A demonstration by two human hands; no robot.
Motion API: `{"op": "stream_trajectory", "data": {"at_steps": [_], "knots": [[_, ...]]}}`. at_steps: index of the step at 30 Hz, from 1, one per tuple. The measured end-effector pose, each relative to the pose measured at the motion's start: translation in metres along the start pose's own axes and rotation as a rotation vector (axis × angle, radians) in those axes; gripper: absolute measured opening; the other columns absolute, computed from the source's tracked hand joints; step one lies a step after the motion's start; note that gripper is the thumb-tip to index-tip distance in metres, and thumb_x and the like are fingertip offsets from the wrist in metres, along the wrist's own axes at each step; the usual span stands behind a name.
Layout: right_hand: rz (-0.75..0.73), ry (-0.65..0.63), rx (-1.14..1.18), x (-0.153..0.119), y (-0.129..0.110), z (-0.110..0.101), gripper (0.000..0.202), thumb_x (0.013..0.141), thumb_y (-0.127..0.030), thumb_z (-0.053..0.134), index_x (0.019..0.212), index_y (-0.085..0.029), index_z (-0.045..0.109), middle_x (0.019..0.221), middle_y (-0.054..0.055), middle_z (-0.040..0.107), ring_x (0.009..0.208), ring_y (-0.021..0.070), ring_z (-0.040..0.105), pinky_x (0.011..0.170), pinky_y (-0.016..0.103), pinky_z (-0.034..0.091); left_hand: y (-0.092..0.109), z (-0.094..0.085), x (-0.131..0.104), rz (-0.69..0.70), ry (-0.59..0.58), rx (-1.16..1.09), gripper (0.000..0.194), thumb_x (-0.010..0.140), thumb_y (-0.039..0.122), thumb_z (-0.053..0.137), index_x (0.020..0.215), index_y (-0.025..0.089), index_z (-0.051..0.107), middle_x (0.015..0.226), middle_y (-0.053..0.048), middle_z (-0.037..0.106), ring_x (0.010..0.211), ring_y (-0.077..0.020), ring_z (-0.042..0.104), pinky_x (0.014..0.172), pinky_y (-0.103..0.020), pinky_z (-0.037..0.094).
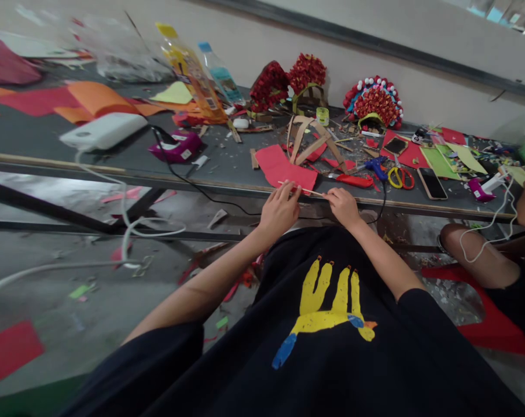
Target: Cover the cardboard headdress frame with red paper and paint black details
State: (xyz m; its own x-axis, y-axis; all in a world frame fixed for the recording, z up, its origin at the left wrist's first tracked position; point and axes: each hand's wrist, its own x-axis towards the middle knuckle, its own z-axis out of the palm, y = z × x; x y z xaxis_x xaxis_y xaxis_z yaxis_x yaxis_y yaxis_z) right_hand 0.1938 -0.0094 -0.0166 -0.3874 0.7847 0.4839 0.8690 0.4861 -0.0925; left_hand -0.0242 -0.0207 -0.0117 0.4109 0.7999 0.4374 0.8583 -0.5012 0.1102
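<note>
A thin pale wooden stick (311, 191) lies across the near edge of a sheet of red paper (278, 165) at the table's front edge. My right hand (344, 207) pinches the right end of the stick. My left hand (280, 208) has its fingers stretched out over the paper's near edge, fingertips at the other end of the stick. Just beyond the hands are a frame of bent cardboard strips (308, 142), a red-handled cutter (353, 180), a blue glue gun (376, 167) and scissors (401, 177) with yellow and orange handles.
A phone (432, 183) and a purple power strip (176, 146) lie on the cluttered table, with a white device (103, 131), bottles (193, 75) and red decorated headpieces (374, 104) behind. A black cable (210, 198) hangs along the front edge. Another person's knee (479, 255) is at right.
</note>
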Motion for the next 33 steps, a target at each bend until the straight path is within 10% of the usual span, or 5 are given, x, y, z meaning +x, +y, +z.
{"op": "stream_trajectory", "data": {"at_steps": [11, 33], "knots": [[0.025, -0.015, -0.014, -0.002, -0.007, -0.003, 0.036, 0.104, -0.030, 0.039, 0.100, -0.018, 0.073, 0.098, 0.008, 0.068, 0.088, 0.0176, 0.056, 0.083, 0.029, 0.040, -0.001, 0.011, -0.004, -0.043, -0.053, -0.043, 0.067, 0.090, 0.023, 0.040, 0.151, -0.001, 0.031, 0.155, -0.023, 0.033, 0.147, -0.0316, 0.029, 0.119, -0.047, 0.030], [0.027, -0.066, -0.029, -0.004, -0.014, -0.009, 0.034, 0.103, -0.027, 0.039, 0.103, -0.017, 0.072, 0.100, 0.009, 0.069, 0.089, 0.0194, 0.057, 0.080, 0.031, 0.039, 0.002, 0.005, -0.006, -0.052, -0.031, -0.033, 0.059, 0.094, 0.026, 0.038, 0.151, 0.008, 0.039, 0.155, -0.018, 0.037, 0.145, -0.0298, 0.034, 0.119, -0.047, 0.027]]}}
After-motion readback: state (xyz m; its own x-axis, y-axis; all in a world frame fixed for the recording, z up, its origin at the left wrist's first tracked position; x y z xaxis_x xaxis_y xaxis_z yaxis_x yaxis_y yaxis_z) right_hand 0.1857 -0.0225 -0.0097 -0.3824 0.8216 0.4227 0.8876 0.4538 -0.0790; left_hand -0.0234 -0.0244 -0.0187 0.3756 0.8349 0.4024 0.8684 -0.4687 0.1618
